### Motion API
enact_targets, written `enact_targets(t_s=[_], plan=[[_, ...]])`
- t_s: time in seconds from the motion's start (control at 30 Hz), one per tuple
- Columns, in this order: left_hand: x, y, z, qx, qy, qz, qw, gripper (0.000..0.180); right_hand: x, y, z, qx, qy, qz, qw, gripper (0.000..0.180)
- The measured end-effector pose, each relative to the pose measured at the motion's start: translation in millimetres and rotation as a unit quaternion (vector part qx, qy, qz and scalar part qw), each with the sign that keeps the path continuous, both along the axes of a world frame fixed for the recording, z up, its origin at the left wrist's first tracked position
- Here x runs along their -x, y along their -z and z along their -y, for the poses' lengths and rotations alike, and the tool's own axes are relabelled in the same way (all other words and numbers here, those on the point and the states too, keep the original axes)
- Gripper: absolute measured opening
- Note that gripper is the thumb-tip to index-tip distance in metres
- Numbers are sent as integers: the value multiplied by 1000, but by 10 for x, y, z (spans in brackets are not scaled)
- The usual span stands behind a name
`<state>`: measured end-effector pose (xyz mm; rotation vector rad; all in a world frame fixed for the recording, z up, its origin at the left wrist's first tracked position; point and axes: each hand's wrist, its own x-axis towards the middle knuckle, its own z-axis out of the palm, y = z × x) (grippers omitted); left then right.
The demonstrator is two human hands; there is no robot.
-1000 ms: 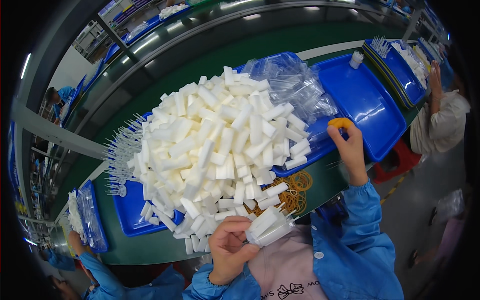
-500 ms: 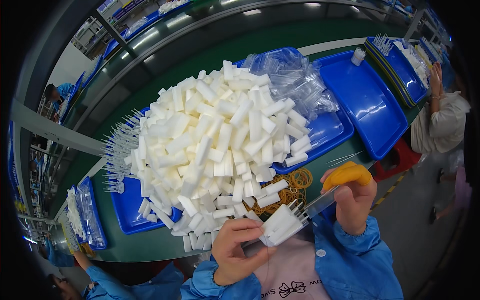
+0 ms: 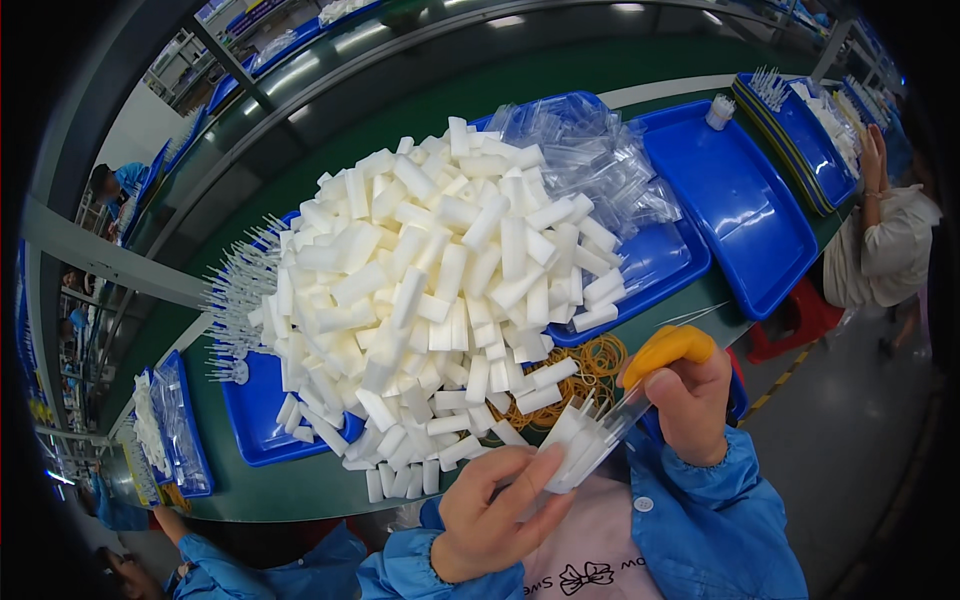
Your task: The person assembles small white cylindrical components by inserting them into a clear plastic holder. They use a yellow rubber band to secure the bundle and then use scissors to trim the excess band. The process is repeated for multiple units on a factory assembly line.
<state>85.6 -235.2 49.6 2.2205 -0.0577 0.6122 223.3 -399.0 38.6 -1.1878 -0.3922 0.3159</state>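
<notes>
My left hand [image 3: 495, 515] grips a white foam-and-plastic piece [image 3: 572, 462] with several thin prongs pointing up and right. My right hand [image 3: 695, 415], with a yellow cover [image 3: 672, 350] on its fingers, pinches a clear plastic sleeve [image 3: 628, 410] over the prong end of that piece. How far the prongs reach inside cannot be made out. Just beyond both hands rises a large heap of white foam blocks [image 3: 430, 260]. Yellow rubber bands [image 3: 598, 362] lie tangled at its near right edge.
Clear plastic sleeves [image 3: 580, 150] fill part of a blue tray [image 3: 655, 285] behind the heap. Another blue tray [image 3: 740, 200] stands to its right. White pronged pieces [image 3: 245, 295] stand at the left. Thin rods [image 3: 695, 315] lie on the green table [image 3: 290, 495]. Co-workers sit on both sides.
My right hand has moved left and down, bringing the sleeve onto the prongs. My left hand has shifted slightly right with the foam piece.
</notes>
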Motion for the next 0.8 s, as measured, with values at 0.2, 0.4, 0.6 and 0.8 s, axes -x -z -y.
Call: enact_targets(t_s=[0.2,0.4,0.6,0.8], plan=[[-9,-38,12,-45,16,-2,999,50,-31,17,43,36,4,96,995,14],[-38,15,-28,-17,77,-13,997,49,-112,2,94,97,-55,165,980,20],[-73,111,-89,191,-22,-10,981,43,42,-24,46,85,52,237,966,28],[36,417,-93,498,53,-68,863,45,-35,99,138,184,-5,260,948,32]])
